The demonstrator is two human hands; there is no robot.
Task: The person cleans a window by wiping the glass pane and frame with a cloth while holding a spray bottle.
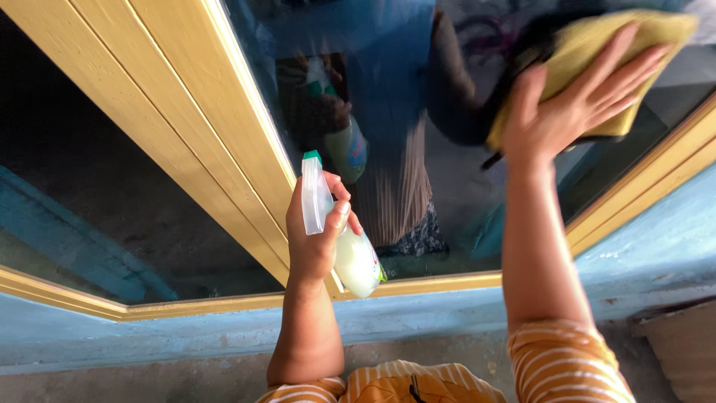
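Pale liquid fills spray bottle (350,254), gripped by left hand (317,239).

Left hand (317,242): closed around spray bottle (339,231), pale liquid, green-tipped nozzle up | Right hand (570,101): fingers spread, pressing yellow cloth (597,56) flat against window glass (418,149) | Frame (186,119): yellow wood | Sill (447,310): blue | Sleeves (559,366): orange-striped
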